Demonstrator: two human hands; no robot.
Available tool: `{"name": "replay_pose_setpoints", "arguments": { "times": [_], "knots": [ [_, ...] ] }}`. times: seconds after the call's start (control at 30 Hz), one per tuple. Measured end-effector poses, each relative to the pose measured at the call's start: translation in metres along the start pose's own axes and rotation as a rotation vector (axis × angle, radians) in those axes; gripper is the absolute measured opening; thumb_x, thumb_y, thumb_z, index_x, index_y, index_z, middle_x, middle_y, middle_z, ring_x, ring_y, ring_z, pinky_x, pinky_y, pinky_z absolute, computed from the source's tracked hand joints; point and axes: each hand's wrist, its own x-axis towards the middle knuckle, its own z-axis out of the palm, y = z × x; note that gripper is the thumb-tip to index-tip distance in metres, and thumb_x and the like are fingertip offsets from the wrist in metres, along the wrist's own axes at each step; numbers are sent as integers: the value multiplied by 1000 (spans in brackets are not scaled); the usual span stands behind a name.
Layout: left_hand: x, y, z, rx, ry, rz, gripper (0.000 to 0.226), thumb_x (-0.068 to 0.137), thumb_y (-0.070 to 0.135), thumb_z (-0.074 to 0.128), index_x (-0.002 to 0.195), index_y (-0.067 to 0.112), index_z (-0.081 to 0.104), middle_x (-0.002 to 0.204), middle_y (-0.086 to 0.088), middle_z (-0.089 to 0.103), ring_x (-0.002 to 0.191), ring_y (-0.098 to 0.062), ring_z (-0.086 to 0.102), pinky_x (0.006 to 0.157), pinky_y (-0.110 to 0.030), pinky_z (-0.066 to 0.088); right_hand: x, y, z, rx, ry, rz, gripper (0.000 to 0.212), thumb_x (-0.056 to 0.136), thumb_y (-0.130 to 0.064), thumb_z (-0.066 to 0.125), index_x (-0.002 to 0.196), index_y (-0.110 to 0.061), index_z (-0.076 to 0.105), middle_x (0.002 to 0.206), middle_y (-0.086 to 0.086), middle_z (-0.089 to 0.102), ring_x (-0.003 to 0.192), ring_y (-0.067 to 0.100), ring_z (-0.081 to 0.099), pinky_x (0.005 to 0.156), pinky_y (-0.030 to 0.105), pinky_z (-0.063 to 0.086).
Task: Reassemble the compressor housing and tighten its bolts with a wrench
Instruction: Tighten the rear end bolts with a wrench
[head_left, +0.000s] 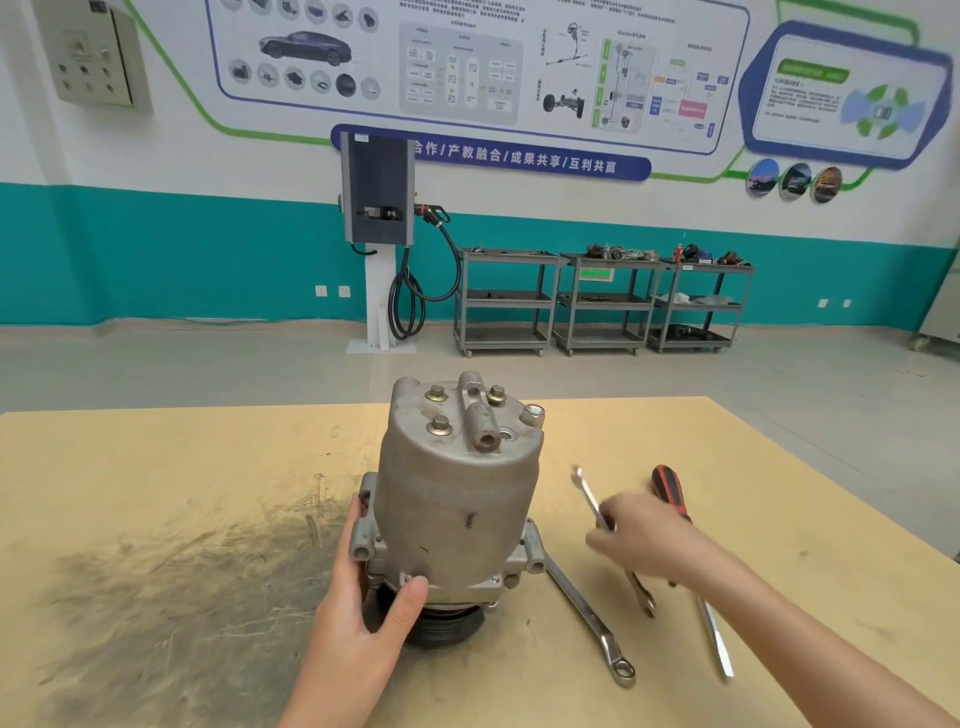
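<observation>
Matt cast-metal compressor housing (457, 499) — scuffed wooden table (156, 519).

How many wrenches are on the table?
2. One wrench lies at the compressor's right base; the other wrench is under the right hand.

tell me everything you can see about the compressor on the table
The compressor is a dull grey cast-metal cylinder that stands upright on the tan table, its black pulley underneath. Three brass-coloured bolts and port fittings sit on its domed top; mounting ears jut from its lower flange. The left hand grips its base, thumb on the flange. A long wrench lies beside its right ear, possibly touching.
</observation>
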Motion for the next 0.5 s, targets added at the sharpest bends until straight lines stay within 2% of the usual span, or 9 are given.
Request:
{"name": "replay_pose_setpoints", "arguments": {
  "times": [0.07, 0.17, 0.27, 0.33, 0.4, 0.5],
  "knots": [
    [0, 1, 0, -11, -6, -4, 89, 65, 64, 68, 134, 69, 12, 128, 53, 41, 124, 18, 43, 114, -32, 31, 0, -4, -23, 429, 57, -87, 16, 93, -22, 48, 83, -15, 57, 64, -1, 50, 53, 14, 42, 48, 25, 35],
    [0, 2, 0, -31, -16, -9, 92, 63, 67, 70, 135, 69, 14, 136, 44, 40, 130, 9, 44, 117, -39, 31, -2, -19, -59, 1141, 178, -243, 17, 98, -11, 41, 88, -8, 54, 61, 2, 47, 51, 12, 42, 45, 23, 36],
    [-2, 4, 0, -22, -22, 0, 95, 57, 71, 67, 136, 68, 13, 131, 50, 41, 128, 14, 44, 117, -37, 31, 1, -41, -84, 1652, 144, -322, 20, 100, -11, 36, 86, -10, 51, 59, 2, 45, 51, 12, 40, 44, 22, 35],
    [-2, 4, 0, -10, -18, 5, 96, 58, 71, 66, 138, 65, 12, 127, 56, 38, 123, 21, 43, 116, -36, 30, 6, -57, -89, 1743, 78, -346, 21, 101, -13, 36, 87, -12, 52, 61, 2, 46, 51, 12, 40, 44, 22, 34],
    [-2, 5, 0, 7, -15, 5, 96, 58, 72, 65, 137, 65, 11, 126, 58, 36, 121, 24, 41, 116, -37, 30, 11, -69, -85, 1716, 25, -349, 23, 102, -14, 35, 87, -13, 52, 62, 2, 46, 51, 12, 40, 46, 22, 32],
    [-1, 6, -1, -7, -19, -12, 104, 50, 82, 68, 136, 67, 11, 129, 54, 38, 129, 12, 42, 118, -42, 31, 17, -82, -80, 1679, -26, -338, 23, 102, -15, 34, 87, -14, 51, 60, 2, 47, 51, 12, 40, 46, 22, 31]
  ]
}}
